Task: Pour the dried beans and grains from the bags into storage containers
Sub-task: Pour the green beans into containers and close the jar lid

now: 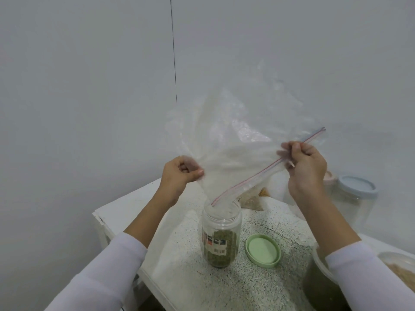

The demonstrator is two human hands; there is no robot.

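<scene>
Head view. A clear zip-top bag point(235, 151) is held up in the air over the table point(125, 212), tilted so that its zip edge runs diagonally from upper right down to lower left. The bag looks empty or nearly so; no contents can be made out inside it.

The left hand point(177, 173) pinches the bag's left side edge between thumb and curled fingers, with the plastic rising up and to the right of the grip. The right hand point(305, 167) grasps the zip strip point(269, 164) near its upper end, fingers curled round it; a short length of the strip sticks out beyond the hand to the upper right, and the longer part runs down and left from the grip.

The lowest corner of the bag's mouth hangs at the opening of a clear jar point(221, 236), directly above it or just touching the rim; which cannot be told. The jar stands upright on the speckled table surface, below and between the two hands, and is partly filled with green beans point(221, 252). It bears a printed label.

Just to the jar's right lies a green lid point(263, 250), flat on the table and apart from the jar.

Further right stands a clear container with a blue lid point(357, 187). A tub of pale grain point(402, 272) sits at the right edge.
</scene>
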